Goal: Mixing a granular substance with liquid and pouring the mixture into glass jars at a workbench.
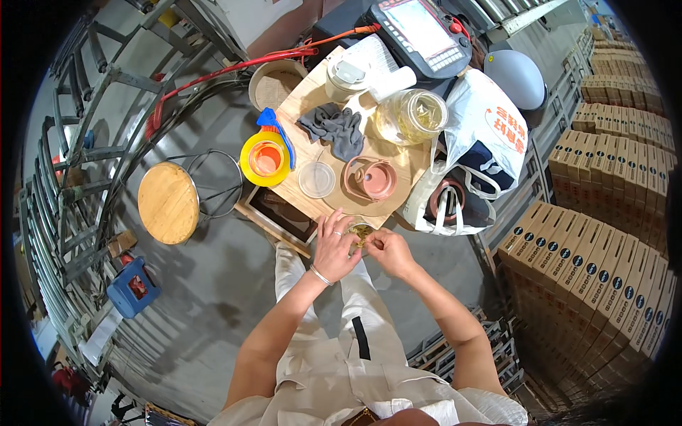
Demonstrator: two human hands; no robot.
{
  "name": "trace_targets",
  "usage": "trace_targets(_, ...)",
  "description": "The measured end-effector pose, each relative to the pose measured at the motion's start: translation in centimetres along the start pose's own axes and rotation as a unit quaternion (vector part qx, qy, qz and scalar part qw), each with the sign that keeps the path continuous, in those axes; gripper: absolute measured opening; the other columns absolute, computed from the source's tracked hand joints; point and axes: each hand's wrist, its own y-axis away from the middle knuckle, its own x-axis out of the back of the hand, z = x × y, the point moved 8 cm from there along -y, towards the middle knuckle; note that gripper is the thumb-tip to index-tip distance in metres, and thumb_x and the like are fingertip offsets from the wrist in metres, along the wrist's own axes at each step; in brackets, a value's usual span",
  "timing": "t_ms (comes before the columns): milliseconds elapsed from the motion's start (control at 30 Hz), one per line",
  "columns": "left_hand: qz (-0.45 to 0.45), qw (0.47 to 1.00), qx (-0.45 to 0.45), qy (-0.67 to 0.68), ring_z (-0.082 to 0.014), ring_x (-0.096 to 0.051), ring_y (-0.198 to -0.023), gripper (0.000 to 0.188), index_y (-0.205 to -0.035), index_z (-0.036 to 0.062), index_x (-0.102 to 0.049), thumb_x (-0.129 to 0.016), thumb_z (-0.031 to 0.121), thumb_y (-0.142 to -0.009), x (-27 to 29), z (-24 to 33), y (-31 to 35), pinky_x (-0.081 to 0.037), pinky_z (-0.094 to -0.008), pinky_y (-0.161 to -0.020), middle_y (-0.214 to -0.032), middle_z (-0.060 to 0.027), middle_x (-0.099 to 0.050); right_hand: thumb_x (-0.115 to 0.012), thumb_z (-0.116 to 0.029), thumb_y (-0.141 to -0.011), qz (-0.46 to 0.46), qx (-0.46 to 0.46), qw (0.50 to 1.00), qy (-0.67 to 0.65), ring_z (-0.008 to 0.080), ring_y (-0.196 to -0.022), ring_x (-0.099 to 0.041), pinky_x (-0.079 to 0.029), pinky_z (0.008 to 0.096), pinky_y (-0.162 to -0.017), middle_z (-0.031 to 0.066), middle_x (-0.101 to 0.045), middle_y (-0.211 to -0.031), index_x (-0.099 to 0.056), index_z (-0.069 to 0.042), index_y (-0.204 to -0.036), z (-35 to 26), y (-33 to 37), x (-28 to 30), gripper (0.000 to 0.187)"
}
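Note:
Both hands meet at the table's near edge, around a small round container (361, 230) of yellow-green bits that look like dried leaves or flowers. My left hand (335, 248), with a ring and a bracelet, lies at its left side. Its outer fingers reach forward over the table edge, while thumb and forefinger come together beside the bits. From the right, my right hand (389, 253) has thumb and fingertips pinched at the container; what is between them is too small to name. Just beyond sit a reddish-brown clay cup (376, 179) in a round holder and a translucent round lid (317, 179).
The wooden table (298, 202) bears a grey cloth (334, 129), a large glass jar (414, 116), a lidded cup (347, 77) and a yellow tape roll (266, 160). An open drawer (280, 213) juts out at left. White bags (455, 202) hang at right. Stacked cartons (590, 263) stand beyond.

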Motion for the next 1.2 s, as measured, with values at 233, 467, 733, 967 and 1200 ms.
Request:
trace_targets(233, 0.006, 1.0, -0.011, -0.01, -0.0349, -0.032, -0.13, 0.015, -0.073, 0.0074, -0.057, -0.068, 0.01, -0.064, 0.2, 0.0, 0.0, -0.019, -0.0579, -0.107, -0.121, -0.013, -0.051, -0.065, -0.009, -0.078, -0.014, -0.023, 0.993, -0.114, 0.0108, -0.06, -0.053, -0.044, 0.0266, -0.057, 0.0043, -0.059, -0.07, -0.062, 0.0, -0.081, 1.8, 0.0, -0.5, 0.01)
trace_targets(467, -0.011, 0.997, -0.017, -0.069, -0.0342, -0.031, -0.131, 0.011, -0.072, 0.0054, -0.06, -0.066, 0.013, -0.066, -0.3, 0.0, 0.0, -0.018, -0.059, -0.108, -0.121, -0.0141, -0.051, -0.064, -0.009, -0.084, -0.062, -0.084, 0.954, -0.282, 0.0012, -0.063, -0.041, -0.036, 0.0178, -0.056, -0.0079, -0.051, -0.071, -0.061, -0.003, -0.081, 2.1, 0.8, -0.4, 0.007)
trace_targets(733, 0.0, 0.996, 0.004, -0.09, -0.0345, -0.033, -0.129, 0.011, -0.077, 0.0073, -0.065, -0.065, 0.014, -0.068, 0.2, 0.6, -0.1, -0.016, -0.0572, -0.108, -0.12, -0.0123, -0.05, -0.063, -0.005, -0.084, 0.179, 0.048, 0.97, -0.157, 0.0027, -0.062, -0.042, -0.035, 0.0187, -0.056, -0.0072, -0.048, -0.068, -0.063, -0.004, -0.085, -3.1, -0.3, 11.5, 0.001)
trace_targets(967, 0.038, 0.996, -0.001, -0.083, -0.0349, -0.035, -0.127, 0.012, -0.079, 0.0105, -0.064, -0.068, 0.018, -0.071, 0.5, 0.9, 0.0, -0.02, -0.0567, -0.106, -0.118, -0.0123, -0.05, -0.063, -0.012, -0.083, 0.331, 0.142, 0.91, 0.207, 0.0221, -0.063, -0.052, -0.042, 0.035, -0.057, 0.0087, -0.051, -0.073, -0.064, -0.005, -0.09, -11.2, -6.8, 22.4, 0.01)
trace_targets(1200, 0.055, 0.997, 0.001, -0.05, -0.0358, -0.037, -0.124, 0.011, -0.076, 0.0089, -0.06, -0.068, 0.015, -0.071, 0.9, 1.4, 0.3, -0.023, -0.0574, -0.105, -0.117, -0.0127, -0.051, -0.059, -0.024, -0.085, 0.286, 0.148, 0.845, 0.426, 0.0287, -0.086, -0.059, -0.049, 0.0412, -0.068, 0.0099, -0.057, -0.084, -0.067, -0.01, -0.089, -11.8, -11.9, 21.6, 0.017)
